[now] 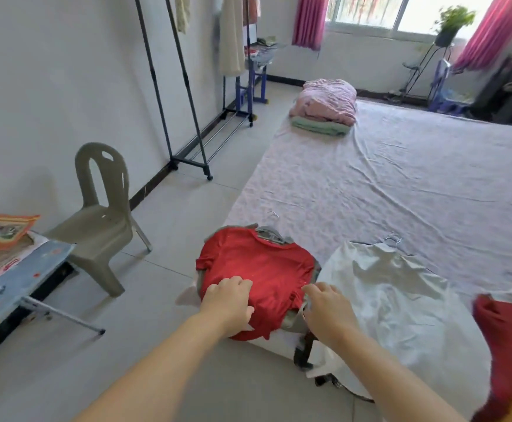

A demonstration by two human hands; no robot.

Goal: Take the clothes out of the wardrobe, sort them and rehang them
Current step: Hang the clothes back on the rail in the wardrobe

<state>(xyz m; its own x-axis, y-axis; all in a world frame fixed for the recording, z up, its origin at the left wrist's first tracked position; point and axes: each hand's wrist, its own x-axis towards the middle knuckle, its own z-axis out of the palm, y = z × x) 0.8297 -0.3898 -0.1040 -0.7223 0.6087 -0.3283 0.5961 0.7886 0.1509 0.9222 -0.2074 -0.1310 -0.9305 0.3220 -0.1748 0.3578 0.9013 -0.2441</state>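
A red T-shirt (264, 269) lies on top of a small pile of clothes on hangers at the near left corner of the bed (401, 184). My left hand (229, 300) rests on the shirt's lower left part, fingers bent onto the cloth. My right hand (328, 309) touches the shirt's right hem, fingers curled at the edge of the cloth. A white garment (395, 303) on a wire hanger lies to the right of the red shirt. A dark red garment (510, 339) lies at the far right edge.
A black clothes rack (184, 117) on wheels stands by the left wall with a few garments hanging at its far end. A grey plastic chair (99, 217) and a low blue table (14, 275) stand on the left. Folded bedding (325, 108) sits at the bed's far end.
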